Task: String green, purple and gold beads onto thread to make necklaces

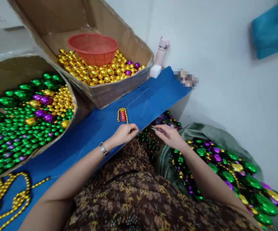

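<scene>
My left hand (pixel 124 133) rests at the near edge of a blue board (pixel 100 125), fingers curled in a pinch on something too thin to name, maybe a thread. My right hand (pixel 169 134) is beside it, fingers pinched on a thin metal tool like a needle (pixel 156 129). Just beyond my left hand a short string of small gold beads (pixel 122 115) lies on the board around a red lighter. A thin thread (pixel 139 98) trails across the board. Finished green, purple and gold bead strands (pixel 225 166) are piled on a green cloth under my right arm.
A cardboard box of green beads (pixel 21 125) sits at left. A second box (pixel 100 69) behind holds gold beads and an orange-red basket (pixel 93 48). Gold bead strands (pixel 6 195) lie at bottom left. A pink bottle (pixel 161 51) stands by the wall.
</scene>
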`<state>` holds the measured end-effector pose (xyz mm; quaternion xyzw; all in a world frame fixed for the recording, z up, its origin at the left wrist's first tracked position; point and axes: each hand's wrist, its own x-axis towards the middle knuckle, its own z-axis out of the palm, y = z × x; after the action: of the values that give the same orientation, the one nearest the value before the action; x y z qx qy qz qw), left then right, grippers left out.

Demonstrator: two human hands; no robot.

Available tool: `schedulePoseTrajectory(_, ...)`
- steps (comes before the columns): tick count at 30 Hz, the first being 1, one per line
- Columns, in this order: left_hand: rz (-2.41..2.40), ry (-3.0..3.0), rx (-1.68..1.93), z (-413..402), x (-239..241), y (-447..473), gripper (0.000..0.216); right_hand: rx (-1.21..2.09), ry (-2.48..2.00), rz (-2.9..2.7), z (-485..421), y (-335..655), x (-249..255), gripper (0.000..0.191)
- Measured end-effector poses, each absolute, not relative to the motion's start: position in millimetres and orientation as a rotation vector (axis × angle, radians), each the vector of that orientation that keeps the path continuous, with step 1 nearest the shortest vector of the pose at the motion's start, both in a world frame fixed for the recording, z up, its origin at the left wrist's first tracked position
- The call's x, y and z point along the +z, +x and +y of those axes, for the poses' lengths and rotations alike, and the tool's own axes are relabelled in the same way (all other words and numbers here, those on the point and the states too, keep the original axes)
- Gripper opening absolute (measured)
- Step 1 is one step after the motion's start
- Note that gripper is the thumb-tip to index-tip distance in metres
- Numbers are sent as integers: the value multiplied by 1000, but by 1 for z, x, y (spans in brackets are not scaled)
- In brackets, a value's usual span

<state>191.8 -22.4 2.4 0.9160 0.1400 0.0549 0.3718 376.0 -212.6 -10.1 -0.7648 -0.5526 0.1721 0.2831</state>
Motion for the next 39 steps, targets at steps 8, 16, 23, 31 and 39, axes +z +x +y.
schedulePoseTrajectory(8, 422, 2230, 201, -24, 11, 207, 23, 482, -1984, -1596, -192, 361, -20, 35)
schedulePoseTrajectory(16, 435, 2205, 203, -26, 11, 213, 24, 492, -2035, -1625, -198, 366, -23, 33)
schedulePoseTrajectory(23, 432, 2181, 206, -31, 12, 212, 23, 460, -2125, -1681, -188, 357, -34, 33)
schedulePoseTrajectory(31, 514, 2277, 456, 8, 39, 190, 22, 339, -2140, -1587, -175, 374, -36, 39)
schedulePoseTrajectory(39, 755, 2350, 1431, 92, 192, 167, 36, 223, -2347, -1784, -134, 371, -29, 41)
